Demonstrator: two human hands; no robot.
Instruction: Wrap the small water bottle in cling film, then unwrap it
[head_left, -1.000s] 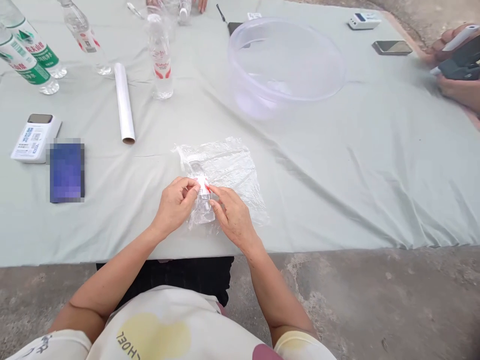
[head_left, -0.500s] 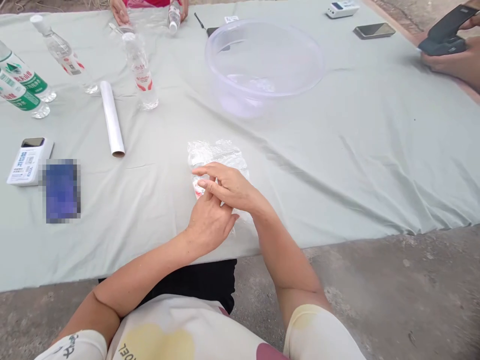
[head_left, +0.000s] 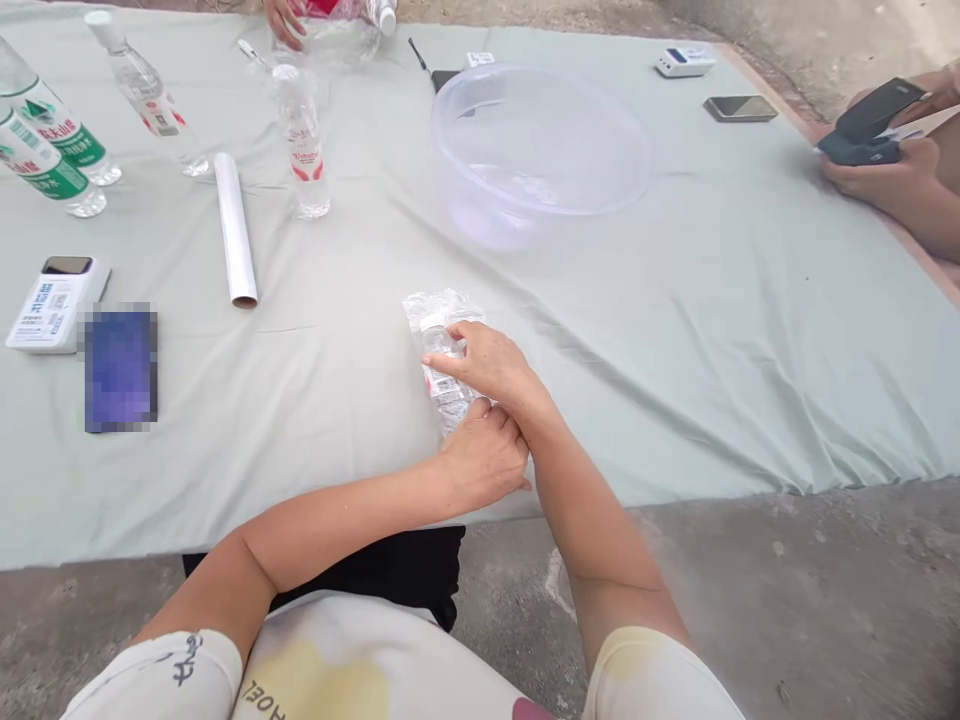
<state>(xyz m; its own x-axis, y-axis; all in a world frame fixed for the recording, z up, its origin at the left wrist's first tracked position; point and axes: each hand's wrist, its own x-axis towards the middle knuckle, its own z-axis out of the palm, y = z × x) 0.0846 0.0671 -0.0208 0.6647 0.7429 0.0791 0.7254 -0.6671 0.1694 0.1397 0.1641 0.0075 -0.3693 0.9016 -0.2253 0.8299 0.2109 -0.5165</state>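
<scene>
Pale green cloth (head_left: 675,330) covers the worktop; a film-wrapped bottle (head_left: 439,385) lies with its cap pointing away, right hand (head_left: 491,365) clasping it from the right, left hand (head_left: 484,460) curled at its near end, grip hidden.

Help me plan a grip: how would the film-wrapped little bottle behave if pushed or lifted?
Lying on its side, the wrapped bottle would probably roll if nudged sideways. Its film looks glossy and crinkled, so it is likely slick to grip. It looks small under the right hand, so it is probably light.
</scene>
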